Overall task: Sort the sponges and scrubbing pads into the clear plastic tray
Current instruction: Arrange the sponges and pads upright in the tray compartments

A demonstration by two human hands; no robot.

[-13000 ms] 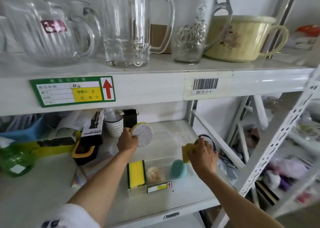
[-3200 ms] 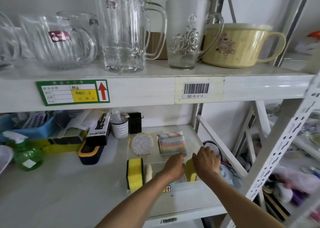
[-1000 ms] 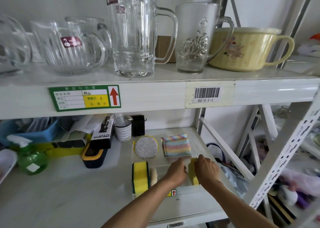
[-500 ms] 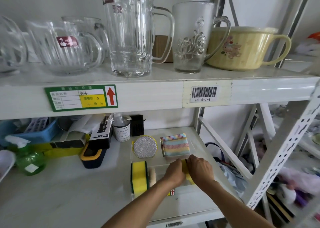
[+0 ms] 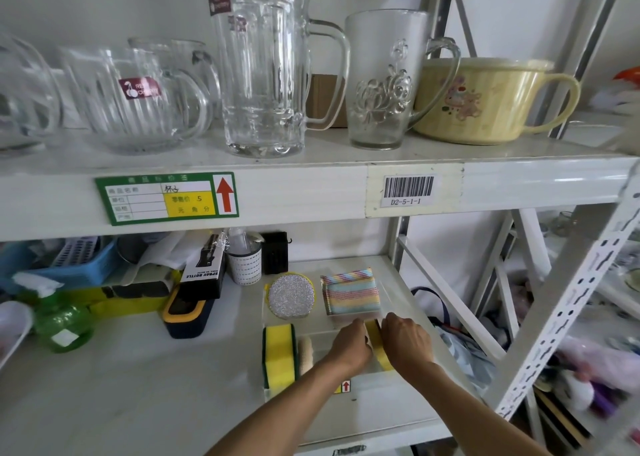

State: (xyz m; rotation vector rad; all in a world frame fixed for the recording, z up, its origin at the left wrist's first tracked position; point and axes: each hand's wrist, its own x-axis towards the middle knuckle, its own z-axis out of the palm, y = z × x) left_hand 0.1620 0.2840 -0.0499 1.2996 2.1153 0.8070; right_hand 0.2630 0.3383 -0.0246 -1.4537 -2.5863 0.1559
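A clear plastic tray [image 5: 323, 326] lies on the lower shelf. Its back half holds a round silver scrubbing pad [image 5: 291, 295] and a striped rainbow pad [image 5: 350, 291]. The front left holds an upright yellow-and-green sponge [image 5: 280, 353] and a beige loofah pad [image 5: 304, 350]. My left hand [image 5: 349, 346] and my right hand [image 5: 407, 345] both rest in the front right of the tray, pinching an upright yellow sponge [image 5: 378, 346] between them. The teal sponge is hidden by my hands.
A black-and-yellow brush [image 5: 187, 313], a spray-bottle box [image 5: 204, 272], a white cup [image 5: 245, 265] and a green spray bottle [image 5: 64, 324] stand left of the tray. Glass mugs [image 5: 263, 64] and a yellow bowl [image 5: 485, 99] fill the shelf above. A diagonal brace [image 5: 450, 296] runs on the right.
Both hands stayed at the tray's front right around the yellow sponge, shifting only slightly. The silver pad and the striped pad lie in the tray's back half, unlike 13 s ago.
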